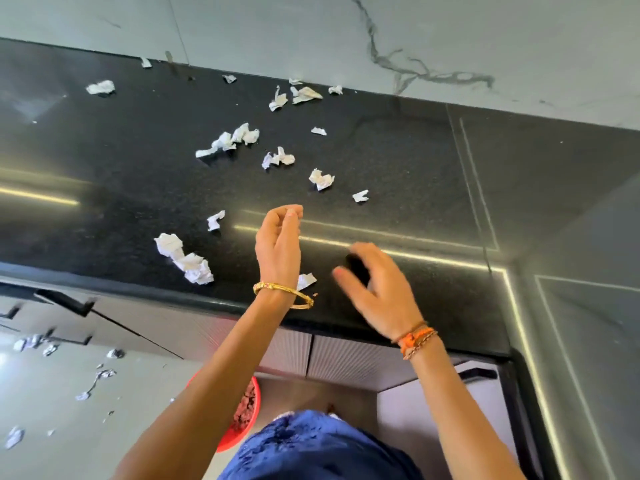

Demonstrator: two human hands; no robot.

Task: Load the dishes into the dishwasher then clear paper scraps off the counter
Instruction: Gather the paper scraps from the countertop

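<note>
Several crumpled white paper scraps lie scattered on the black counter [398, 174]. A large clump [185, 258] sits near the front edge, and another clump [230, 140] lies farther back. One scrap [306, 280] lies just right of my left wrist. My left hand [278, 244] hovers over the counter with its fingers loosely curled and fingertips together; I see nothing in it. My right hand [374, 289] is above the front edge, fingers spread and relaxed, slightly blurred, holding nothing.
More paper scraps [104, 372] lie on the pale floor at the lower left. A red basin [242, 417] stands on the floor below the counter. Drawer fronts [69, 306] run under the counter. A marble wall [415, 46] backs the counter.
</note>
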